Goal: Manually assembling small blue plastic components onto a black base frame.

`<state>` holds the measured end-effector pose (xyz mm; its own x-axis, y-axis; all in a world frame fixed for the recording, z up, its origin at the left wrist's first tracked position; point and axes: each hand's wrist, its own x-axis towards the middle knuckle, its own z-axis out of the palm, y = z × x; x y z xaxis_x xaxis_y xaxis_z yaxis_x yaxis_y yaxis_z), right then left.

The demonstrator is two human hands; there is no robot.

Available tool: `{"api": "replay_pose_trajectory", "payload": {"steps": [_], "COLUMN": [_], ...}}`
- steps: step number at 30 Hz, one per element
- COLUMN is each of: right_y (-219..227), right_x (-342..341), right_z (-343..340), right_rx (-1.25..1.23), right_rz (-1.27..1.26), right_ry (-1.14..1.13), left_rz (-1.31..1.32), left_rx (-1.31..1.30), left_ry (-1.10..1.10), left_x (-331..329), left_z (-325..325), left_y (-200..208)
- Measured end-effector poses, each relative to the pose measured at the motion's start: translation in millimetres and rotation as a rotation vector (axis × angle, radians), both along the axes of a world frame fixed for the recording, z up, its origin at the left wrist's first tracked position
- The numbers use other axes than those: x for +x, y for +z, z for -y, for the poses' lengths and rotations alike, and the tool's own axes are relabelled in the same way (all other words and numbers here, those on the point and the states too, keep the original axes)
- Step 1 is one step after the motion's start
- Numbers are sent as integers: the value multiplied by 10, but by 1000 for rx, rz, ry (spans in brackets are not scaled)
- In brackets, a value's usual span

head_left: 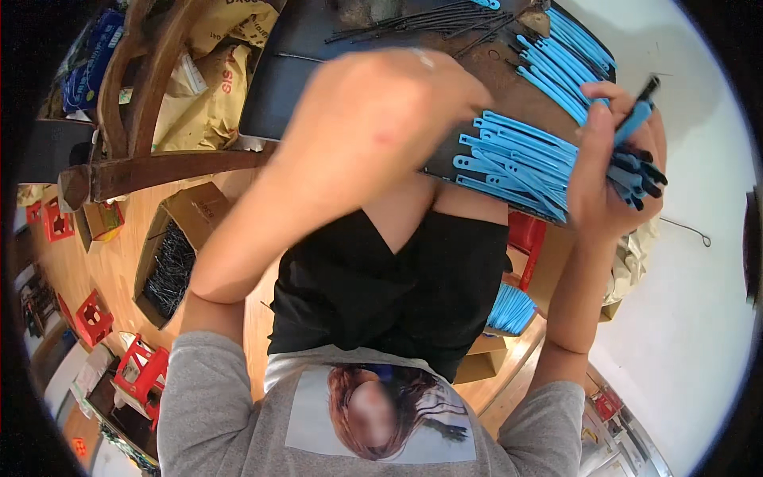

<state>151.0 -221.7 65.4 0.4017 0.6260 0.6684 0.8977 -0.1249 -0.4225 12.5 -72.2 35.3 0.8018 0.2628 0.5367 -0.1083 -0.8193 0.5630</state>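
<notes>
In my right hand [610, 163] is a bundle of blue plastic strips with black ends [632, 176], the fingers wrapped round it. One strip with a black tip [636, 111] points up past the rest. A pile of blue plastic strips with holed ends [513, 163] lies on the dark table, right beside that hand. Over the table, my left hand [405, 87] shows its back and is slightly blurred. Its fingers are mostly hidden, so I cannot make out anything in them. Further back lies another group of blue strips [556, 71].
Thin black rods [429, 24] lie at the table's far side. A wooden chair [175, 171] and a yellow sack [211, 87] stand left. Below are a cardboard box of dark thin pieces [179, 230], red stools [143, 374] and more blue strips [511, 308]. A white wall [683, 318] borders the right.
</notes>
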Motion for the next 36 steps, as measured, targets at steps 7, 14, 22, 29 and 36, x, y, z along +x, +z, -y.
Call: {"api": "replay_pose_trajectory", "payload": {"steps": [7,14,22,29,36], "right_y": [-37,17,22,-104,-108], "right_x": [328,532,397,353,183], "right_z": [157,0,-153,-2,-46], "right_rx": [-256,-661,-917,-466,-416], "right_rz": [-4,103,61,178,266], "right_ry": [147,332,343,277,173], "left_rz": [-153,-263,-69,342,166], "left_rx": [383,566,-2,-317,-530], "left_ry": [118,77,149,131,80], "left_x": [-333,-326,-137,214,284], "left_z": [-652,-701,-419,-57,-269], "left_y": [-137,-76,248,-257,9]}}
